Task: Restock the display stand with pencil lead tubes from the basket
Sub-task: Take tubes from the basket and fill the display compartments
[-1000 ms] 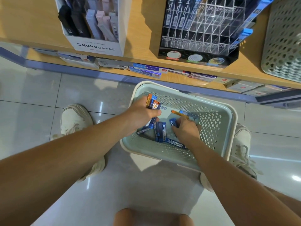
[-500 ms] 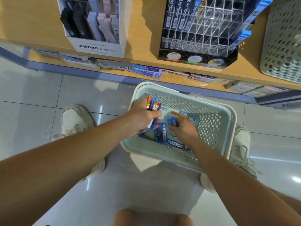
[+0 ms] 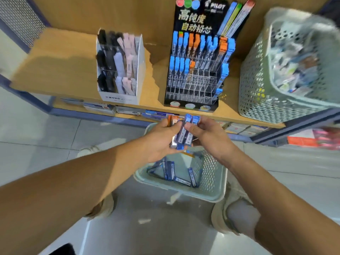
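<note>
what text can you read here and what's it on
"PILOT": header of the black display stand
"高纯度 自动铅芯": same header
"MONO": front of the white pen box, blurred
Labels on the held lead tubes and those in the basket: too blurred to read

The held pencil lead tubes (image 3: 184,133) are blue-capped with one orange, the floor basket (image 3: 211,173) is pale grey-green with a dotted hole pattern, the display stand (image 3: 195,15) is black with yellowish lettering, and the blurred shelf basket (image 3: 257,89) seems the same green.
</note>
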